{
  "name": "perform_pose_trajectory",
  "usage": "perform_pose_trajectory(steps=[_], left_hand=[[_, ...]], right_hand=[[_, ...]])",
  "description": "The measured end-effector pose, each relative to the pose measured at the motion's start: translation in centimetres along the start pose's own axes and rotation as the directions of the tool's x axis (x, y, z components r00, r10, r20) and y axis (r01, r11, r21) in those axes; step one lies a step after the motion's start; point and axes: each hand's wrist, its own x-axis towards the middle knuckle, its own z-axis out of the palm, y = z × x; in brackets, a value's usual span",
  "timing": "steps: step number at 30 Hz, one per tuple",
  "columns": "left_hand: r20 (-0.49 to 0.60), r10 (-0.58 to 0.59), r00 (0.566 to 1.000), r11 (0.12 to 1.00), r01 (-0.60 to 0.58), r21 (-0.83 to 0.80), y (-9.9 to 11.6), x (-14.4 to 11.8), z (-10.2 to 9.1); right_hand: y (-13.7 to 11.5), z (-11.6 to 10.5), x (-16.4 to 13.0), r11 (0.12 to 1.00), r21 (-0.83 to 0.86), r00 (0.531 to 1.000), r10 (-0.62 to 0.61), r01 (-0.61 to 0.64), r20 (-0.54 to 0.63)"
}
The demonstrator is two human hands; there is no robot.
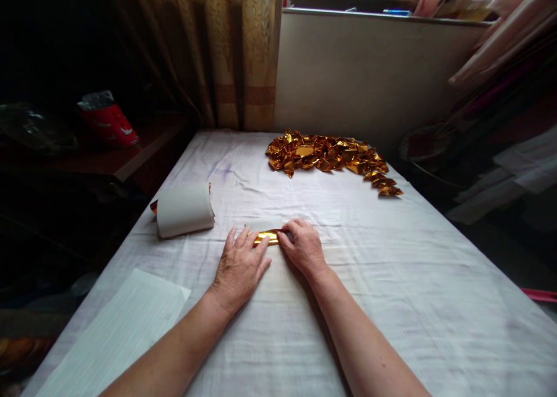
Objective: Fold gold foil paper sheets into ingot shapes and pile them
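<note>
A strip of shiny gold foil paper (267, 237) lies on the white cloth, partly folded, with a pale edge showing behind it. My left hand (242, 264) rests with fingers spread over the strip's left end. At the right end, the thumb and bent fingers of my right hand (303, 246) pinch the foil. To the left stands a curled stack of white-backed sheets (185, 210), with gold showing at its edges. Several folded gold foil pieces (322, 152) lie heaped at the far side of the cloth.
A lined paper sheet (126, 327) lies at the left front of the cloth-covered table (413, 304). Past its left edge, a red container (111, 124) sits on a dark wooden surface (148, 147). Curtains (226, 54) and a wall (361, 78) close off the back; clothes (517, 159) hang at right.
</note>
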Motion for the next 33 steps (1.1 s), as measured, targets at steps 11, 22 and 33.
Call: perform_pose_trajectory(steps=[11,22,33], left_hand=[[-0.040,0.037,0.999,0.998,-0.034,0.057,0.5,-0.9,2.0],[0.019,0.017,1.000,0.998,-0.018,0.063,0.4,-0.8,1.8],[0.055,0.029,0.998,0.998,-0.032,0.056,0.1,-0.8,1.9]], right_hand=[[0.0,0.2,0.0,1.000,-0.023,1.000,0.008,-0.009,-0.006],[-0.1,0.0,0.1,0.998,-0.056,1.000,0.013,-0.012,0.015],[0.1,0.2,0.0,1.000,-0.027,1.000,0.007,-0.007,0.004]])
